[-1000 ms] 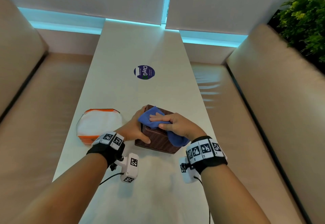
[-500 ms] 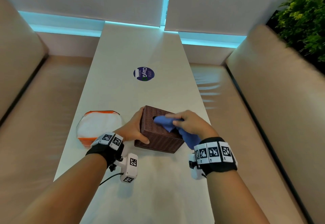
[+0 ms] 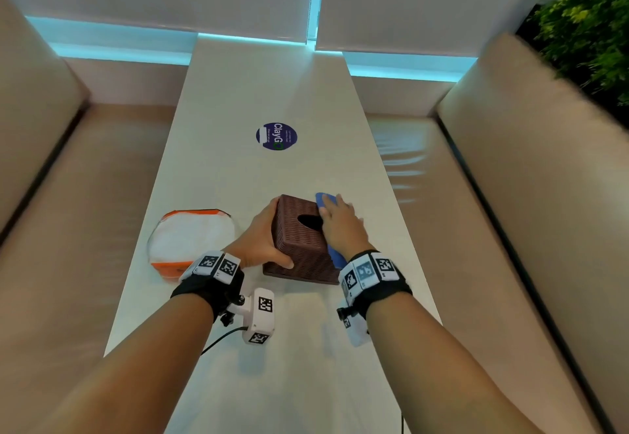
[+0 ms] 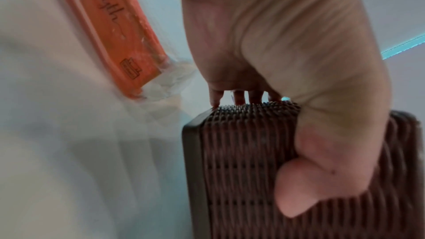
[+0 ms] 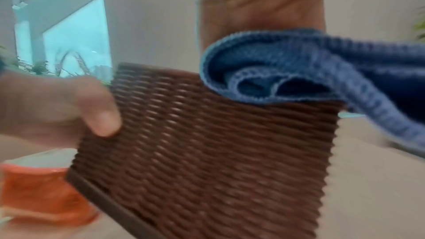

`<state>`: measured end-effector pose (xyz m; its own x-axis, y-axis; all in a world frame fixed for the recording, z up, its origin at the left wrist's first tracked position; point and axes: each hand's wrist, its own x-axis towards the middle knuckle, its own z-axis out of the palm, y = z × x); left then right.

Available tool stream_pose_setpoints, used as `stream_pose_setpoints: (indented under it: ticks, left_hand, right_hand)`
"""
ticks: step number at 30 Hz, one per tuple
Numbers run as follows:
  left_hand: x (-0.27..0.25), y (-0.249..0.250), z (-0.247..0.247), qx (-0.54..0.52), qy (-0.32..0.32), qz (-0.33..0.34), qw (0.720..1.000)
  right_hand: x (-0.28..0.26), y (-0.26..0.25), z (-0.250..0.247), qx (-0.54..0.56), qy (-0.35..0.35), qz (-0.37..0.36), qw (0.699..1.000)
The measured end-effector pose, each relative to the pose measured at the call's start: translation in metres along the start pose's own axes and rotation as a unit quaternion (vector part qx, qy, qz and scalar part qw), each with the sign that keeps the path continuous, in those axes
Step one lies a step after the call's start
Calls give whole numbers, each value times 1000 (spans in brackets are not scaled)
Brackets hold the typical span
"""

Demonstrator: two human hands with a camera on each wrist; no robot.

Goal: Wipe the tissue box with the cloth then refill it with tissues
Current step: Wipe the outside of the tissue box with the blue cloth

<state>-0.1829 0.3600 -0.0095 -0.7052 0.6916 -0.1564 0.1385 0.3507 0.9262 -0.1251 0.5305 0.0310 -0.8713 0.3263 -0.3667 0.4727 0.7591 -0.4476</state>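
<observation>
1. Head view: the right hand [image 3: 340, 226] has slid the blue cloth [image 3: 335, 256] off the top of the brown woven tissue box [image 3: 299, 246] to its 3 o'clock side, baring the oval slot that the cloth covered a second ago. The fingers lie flat over the cloth. The left hand [image 3: 260, 239] still clasps the box's 9 o'clock side, thumb on the near face. One box, one cloth, one orange-edged tissue pack [image 3: 190, 239] at 9 o'clock of the box and one round sticker [image 3: 276, 136] at 12 o'clock share the white counter [image 3: 238, 93]. Most of the cloth is hidden under the hand.

2. Left wrist view: the left hand [image 4: 287, 61] grips the box [image 4: 241, 170], thumb on one face, four fingertips [image 4: 239, 97] over the far edge. The tissue pack [image 4: 110, 30] lies beside it, cut off at the top.

3. Right wrist view: the folded cloth [image 5: 299, 68] presses on the box's [image 5: 207, 152] upper edge; the right hand's fingers are hidden behind it. The picture is blurred; the tissue pack [image 5: 41, 197] shows at 7 o'clock.
</observation>
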Motion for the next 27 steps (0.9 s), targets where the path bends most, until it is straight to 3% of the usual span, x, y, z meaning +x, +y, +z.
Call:
stream_pose_setpoints:
  ticks: [6, 9, 12, 17, 19, 23, 27]
  left_hand:
    - [1, 3, -3, -34, 2, -17, 999]
    - [2, 7, -4, -18, 0, -24, 1000]
    - [7, 9, -5, 3, 0, -30, 1000]
    - [6, 16, -5, -15, -3, -41, 999]
    - [3, 16, -5, -36, -7, -46, 998]
    - [3, 11, -6, -51, -3, -58, 997]
    - [5, 18, -9, -41, -25, -39, 998]
  right_hand:
    - [-17, 19, -14, 57, 43, 115, 991]
    - [-30, 9, -5, 27, 54, 141, 988]
    - [-44, -9, 6, 1, 66, 87, 994]
    - [-67, -35, 15, 82, 41, -92, 992]
    - [-66, -27, 14, 98, 41, -116, 988]
    - [-57, 4, 0, 80, 62, -45, 994]
    - [-45, 24, -24, 66, 31, 37, 997]
